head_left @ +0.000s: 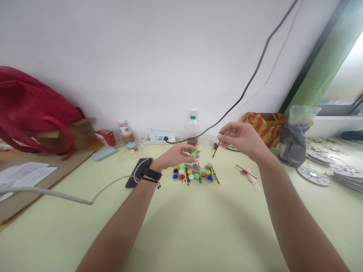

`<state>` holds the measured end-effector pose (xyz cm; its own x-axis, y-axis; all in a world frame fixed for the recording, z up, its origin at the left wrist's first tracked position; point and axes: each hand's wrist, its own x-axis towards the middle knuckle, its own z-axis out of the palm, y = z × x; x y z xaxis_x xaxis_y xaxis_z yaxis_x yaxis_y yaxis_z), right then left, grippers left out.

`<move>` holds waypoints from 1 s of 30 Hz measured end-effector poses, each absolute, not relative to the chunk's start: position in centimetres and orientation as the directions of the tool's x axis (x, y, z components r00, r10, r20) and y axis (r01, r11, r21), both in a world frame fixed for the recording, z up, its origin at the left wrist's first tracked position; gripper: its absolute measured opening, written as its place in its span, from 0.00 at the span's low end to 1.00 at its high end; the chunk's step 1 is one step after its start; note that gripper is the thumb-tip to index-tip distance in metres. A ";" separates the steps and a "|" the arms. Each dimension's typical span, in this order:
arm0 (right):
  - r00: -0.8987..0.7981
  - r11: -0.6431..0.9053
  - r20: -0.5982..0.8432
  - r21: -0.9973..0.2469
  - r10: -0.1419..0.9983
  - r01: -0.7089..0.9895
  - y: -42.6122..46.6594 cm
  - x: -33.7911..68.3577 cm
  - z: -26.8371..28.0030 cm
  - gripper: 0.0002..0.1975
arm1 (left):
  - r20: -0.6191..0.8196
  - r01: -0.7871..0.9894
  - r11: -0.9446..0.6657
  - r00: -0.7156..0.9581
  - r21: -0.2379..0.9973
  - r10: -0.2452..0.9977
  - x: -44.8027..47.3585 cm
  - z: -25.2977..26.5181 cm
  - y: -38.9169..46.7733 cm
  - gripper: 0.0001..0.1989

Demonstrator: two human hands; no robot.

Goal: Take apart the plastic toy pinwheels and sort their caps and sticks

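Observation:
My left hand (183, 155) is closed in a pinch on a bright green plastic spinner arrow (194, 154), held above rows of small coloured plastic discs (181, 176). Among and beside the discs lie thin arrow-shaped pointers (214, 175) in red, yellow, green and other colours. My right hand (235, 138), farther right, pinches the upper end of a thin black spinner arrow (216, 146). A dark round part and a yellow tip show along its lower length; whether these belong to one piece I cannot tell. To the right rest a red spinner arrow (246, 172) and a white one (253, 179).
A bottle (193, 126) and a power strip (159, 138) stand by the wall. A black phone (138, 173) lies beside my left wrist. Stacked grey discs (313, 175) and a grey bag (293, 143) are at right; a red bag (34, 102) is at left.

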<state>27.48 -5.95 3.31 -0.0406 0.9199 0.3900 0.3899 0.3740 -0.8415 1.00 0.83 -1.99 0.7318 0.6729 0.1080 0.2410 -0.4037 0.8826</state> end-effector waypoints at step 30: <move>-0.185 0.428 0.458 -0.511 0.869 0.745 -6.4 26.8 3.3 0.15 | 0.094 0.224 -0.351 0.712 0.909 0.696 1.1 -1.6 0.6 0.26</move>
<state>26.80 -6.43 3.35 -0.1851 0.8693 0.4583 0.7451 0.4283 -0.5113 1.09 0.55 -1.60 0.7119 0.6960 0.0936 0.2235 -0.3509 0.9093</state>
